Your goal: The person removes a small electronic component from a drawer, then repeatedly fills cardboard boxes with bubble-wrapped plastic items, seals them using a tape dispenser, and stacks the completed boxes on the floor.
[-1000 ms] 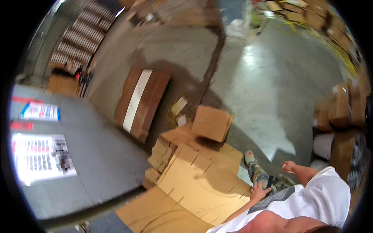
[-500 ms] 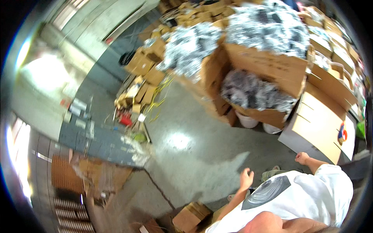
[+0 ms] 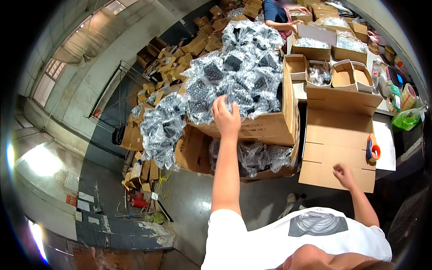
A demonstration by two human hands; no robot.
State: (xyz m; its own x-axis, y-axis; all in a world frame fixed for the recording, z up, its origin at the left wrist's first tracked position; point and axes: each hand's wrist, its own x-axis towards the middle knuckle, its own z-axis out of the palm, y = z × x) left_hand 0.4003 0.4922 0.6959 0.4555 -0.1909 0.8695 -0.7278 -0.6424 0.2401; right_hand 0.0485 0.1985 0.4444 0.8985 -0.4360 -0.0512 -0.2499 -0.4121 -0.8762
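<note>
My left hand (image 3: pixel 226 118) is stretched forward over the front edge of a large cardboard box (image 3: pixel 265 128). Its fingers are apart, over the near side of a high heap of bubble-wrapped dark items (image 3: pixel 234 76); whether the fingertips touch the wrap I cannot tell. Below, more bubble-wrapped items (image 3: pixel 263 157) lie in a lower open box (image 3: pixel 191 148). My right hand (image 3: pixel 344 176) is loosely curled with nothing visible in it. It hangs just above the near edge of an opened carton (image 3: pixel 333 144), on which an orange and blue tape dispenser (image 3: pixel 373 149) rests.
A co-worker in dark clothing (image 3: pixel 275 13) reaches over boxes at the back. Small white-rimmed cartons (image 3: pixel 294 66) and tape rolls (image 3: pixel 408 96) stand on the right-hand table. Cardboard boxes (image 3: pixel 168 63) are piled at the far left. A green plastic bag (image 3: pixel 407 119) lies at right.
My view has turned and come closer to the boxes. My left hand has risen from beside my body and reached forward to the bubble-wrapped heap. The right hand stays near the opened carton.
</note>
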